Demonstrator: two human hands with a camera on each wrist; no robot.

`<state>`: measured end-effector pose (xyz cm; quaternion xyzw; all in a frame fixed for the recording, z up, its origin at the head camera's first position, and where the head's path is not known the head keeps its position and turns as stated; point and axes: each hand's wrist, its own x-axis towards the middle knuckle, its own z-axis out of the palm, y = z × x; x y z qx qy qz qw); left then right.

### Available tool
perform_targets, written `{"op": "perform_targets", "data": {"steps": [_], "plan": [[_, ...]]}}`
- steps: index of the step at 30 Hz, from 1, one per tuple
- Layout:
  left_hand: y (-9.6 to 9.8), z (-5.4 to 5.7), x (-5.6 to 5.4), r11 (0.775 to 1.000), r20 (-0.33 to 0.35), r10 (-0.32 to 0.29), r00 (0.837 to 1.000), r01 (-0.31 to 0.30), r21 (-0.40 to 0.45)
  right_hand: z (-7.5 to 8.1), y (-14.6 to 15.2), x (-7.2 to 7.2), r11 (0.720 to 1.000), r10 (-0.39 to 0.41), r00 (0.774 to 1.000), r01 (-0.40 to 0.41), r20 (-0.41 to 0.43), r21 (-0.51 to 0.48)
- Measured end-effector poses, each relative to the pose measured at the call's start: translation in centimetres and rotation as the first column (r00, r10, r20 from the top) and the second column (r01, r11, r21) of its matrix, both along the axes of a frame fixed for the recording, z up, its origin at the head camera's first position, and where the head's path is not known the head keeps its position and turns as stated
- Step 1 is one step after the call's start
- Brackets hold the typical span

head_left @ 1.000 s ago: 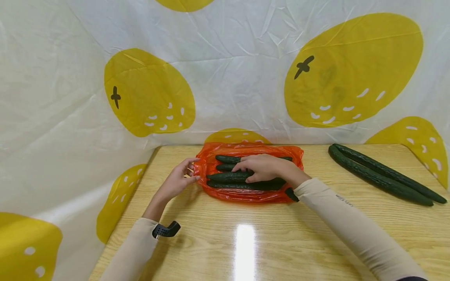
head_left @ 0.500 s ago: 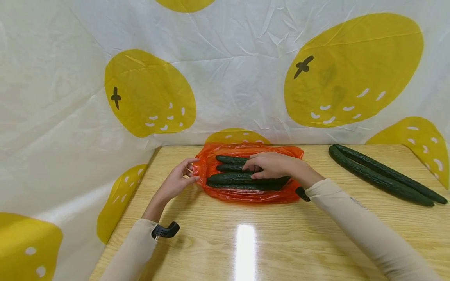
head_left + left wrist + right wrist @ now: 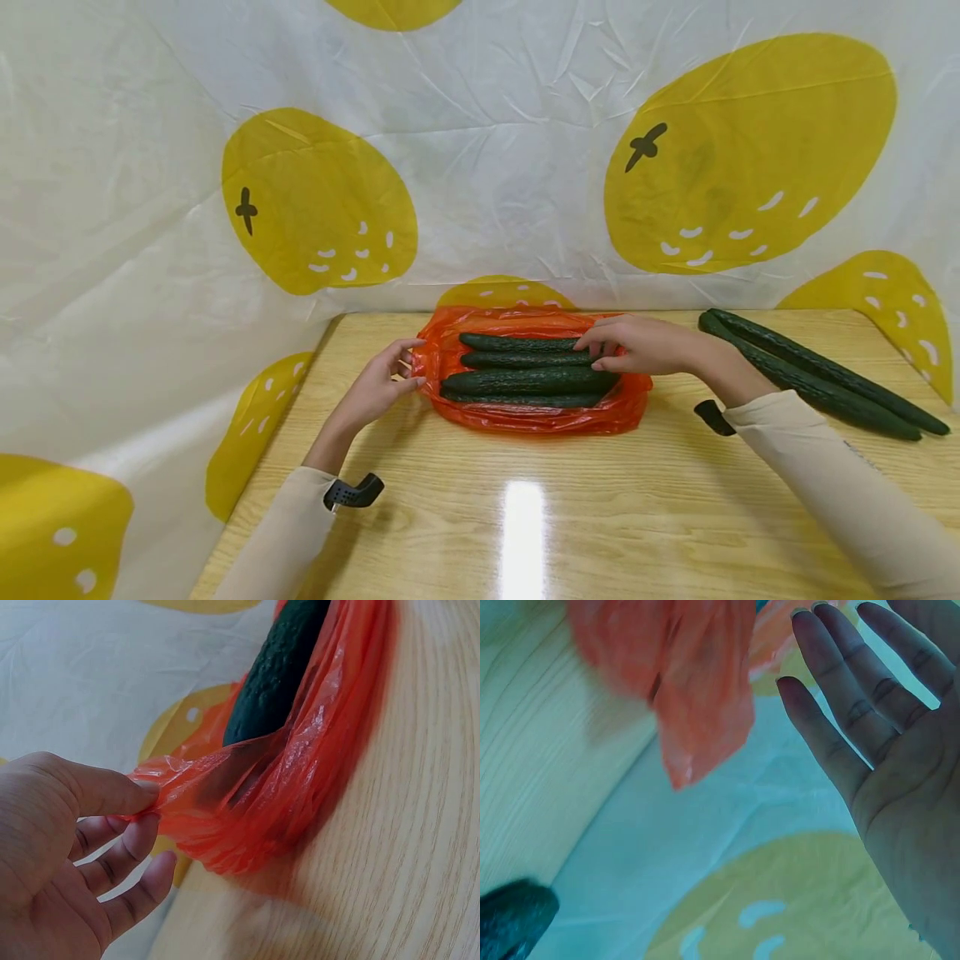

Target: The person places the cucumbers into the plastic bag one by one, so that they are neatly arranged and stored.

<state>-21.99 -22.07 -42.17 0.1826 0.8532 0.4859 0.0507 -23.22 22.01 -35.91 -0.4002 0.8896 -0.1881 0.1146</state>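
Note:
A crinkled red plastic bag [image 3: 536, 423] lies on the table with several dark green cucumbers [image 3: 528, 382] side by side in its opening. At its left end my left hand [image 3: 375, 385] pinches the bag's edge between thumb and forefinger; the left wrist view shows the thin plastic [image 3: 247, 836] drawn toward the fingertips and a cucumber [image 3: 274, 679] inside. Over the bag's right end is my right hand [image 3: 651, 343], its fingertips near the cucumbers' ends. In the right wrist view that hand [image 3: 900, 742] has its fingers extended and spread, with nothing in its grasp.
Two long cucumbers [image 3: 813, 388] lie slanted together at the right of the wooden table [image 3: 420, 517]. Behind and to the left hangs a white sheet [image 3: 510, 183] with yellow fruit prints. A black strap device [image 3: 354, 491] is on the left wrist.
My right hand has moved right across the cucumbers to the bag's right end, uncovering more of them. The left hand stays at the bag's left edge.

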Motion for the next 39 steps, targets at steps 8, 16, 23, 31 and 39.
{"op": "perform_targets", "data": {"steps": [8, 16, 23, 31, 39], "plan": [[0.0, 0.2, -0.2, 1.000, 0.003, -0.002, 1.000, 0.002, -0.008, 1.7, 3.5, 1.0, 0.995, -0.097, 0.995, 0.097, 0.013, -0.009], [-0.1, 0.3, -0.3, 1.000, 0.010, -0.002, 1.000, 0.002, -0.016, 1.5, 7.1, 0.8, 0.986, -0.142, 0.990, 0.140, -0.013, -0.090], [-0.1, 0.5, -0.3, 1.000, 0.023, 0.006, 1.000, -0.005, -0.018, 0.8, 10.1, 1.0, 0.969, -0.233, 0.972, 0.233, 0.008, -0.081], [-0.2, 0.4, -0.4, 1.000, 0.024, 0.003, 1.000, -0.002, -0.008, 0.2, 12.8, 1.5, 0.953, -0.297, 0.955, 0.296, -0.013, -0.060], [-0.2, 0.3, -0.5, 1.000, 0.032, 0.002, 0.999, -0.002, 0.002, -0.1, 15.0, 2.1, 0.945, -0.326, 0.942, 0.322, -0.082, -0.059]]}}
